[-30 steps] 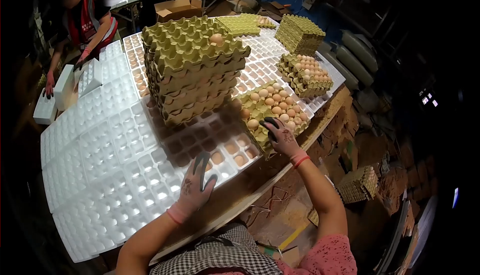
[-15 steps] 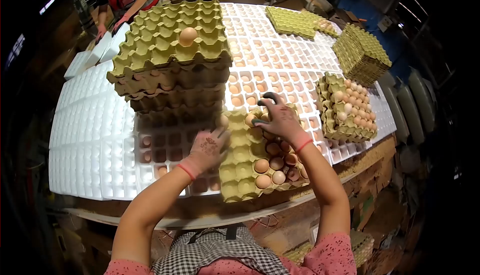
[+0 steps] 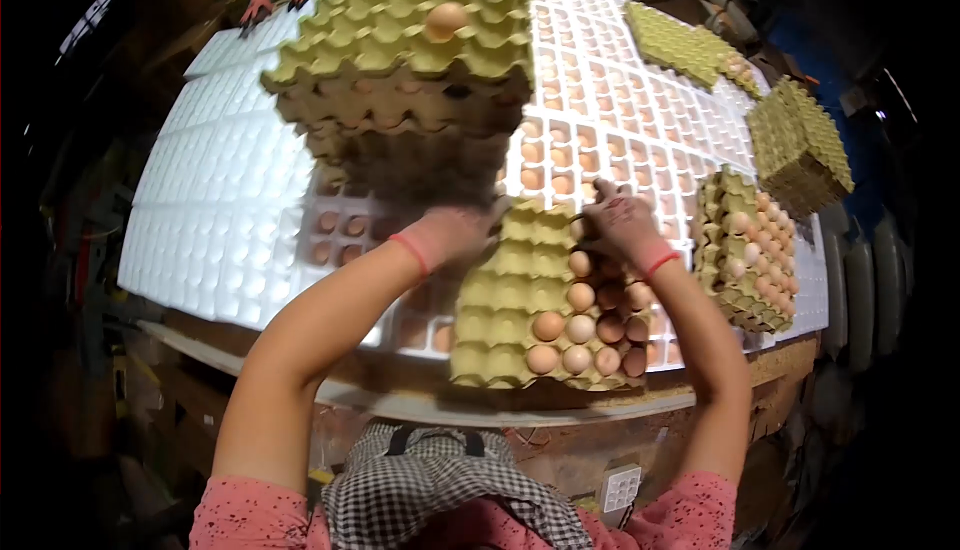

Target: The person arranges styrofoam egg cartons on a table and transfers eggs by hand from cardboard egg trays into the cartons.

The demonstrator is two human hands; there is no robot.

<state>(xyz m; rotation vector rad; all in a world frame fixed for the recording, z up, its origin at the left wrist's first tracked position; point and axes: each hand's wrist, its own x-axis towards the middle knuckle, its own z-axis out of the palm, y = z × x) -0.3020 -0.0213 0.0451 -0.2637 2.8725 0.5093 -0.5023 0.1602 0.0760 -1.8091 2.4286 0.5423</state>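
A yellow-green egg tray (image 3: 490, 295) lies in front of me, its left columns bare and several brown eggs (image 3: 580, 328) in its right part. My left hand (image 3: 462, 232), gloved and blurred, is beside the tray's upper left edge, next to the shaded foot of the tall tray stack (image 3: 400, 100); its fingertips are too blurred to read. My right hand (image 3: 620, 222) is over the tray's upper right corner with fingers curled down; what lies under them is hidden. One egg (image 3: 446, 21) rests on top of the tall stack.
White foam trays (image 3: 215, 165) cover the left of the table; others farther back hold eggs (image 3: 560, 150). An egg-filled tray stack (image 3: 745, 250) and another tray stack (image 3: 800, 145) stand at right. Another person's gloved hands (image 3: 258, 5) are at the upper left.
The view has swung left and down, so the table appears shifted right. My left hand has moved from the foam trays to the egg tray's upper left edge; my right hand has moved to its far side.
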